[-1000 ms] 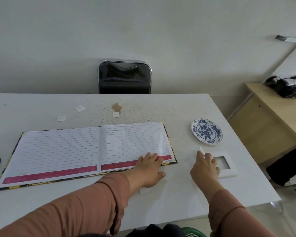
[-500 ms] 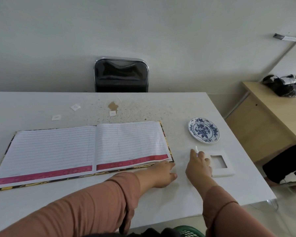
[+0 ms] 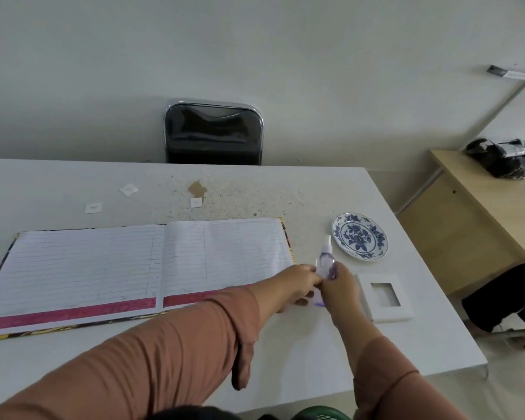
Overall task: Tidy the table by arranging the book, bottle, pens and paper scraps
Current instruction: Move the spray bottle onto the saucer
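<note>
A large ruled book (image 3: 134, 268) lies open on the white table (image 3: 285, 359). Just past its right edge my two hands meet. My right hand (image 3: 340, 286) grips a thin white pen-like stick (image 3: 328, 242) that points up and away. A pale scrap with purple marks (image 3: 326, 265) sits between both hands, blurred. My left hand (image 3: 294, 283) pinches that scrap with its fingertips. Three small paper scraps (image 3: 128, 189) (image 3: 93, 208) (image 3: 196, 202) lie beyond the book. No bottle is in view.
A blue-and-white plate (image 3: 359, 236) sits right of the book, and a white rectangular frame (image 3: 385, 298) lies beside my right hand. A black chair (image 3: 212, 134) stands behind the table. A wooden desk (image 3: 482, 222) with a black bag (image 3: 503, 157) is at right.
My left hand slid right off the book's corner and rose to meet my right hand. The right hand lifted slightly with its white stick, and the purple-marked scrap is now between them.
</note>
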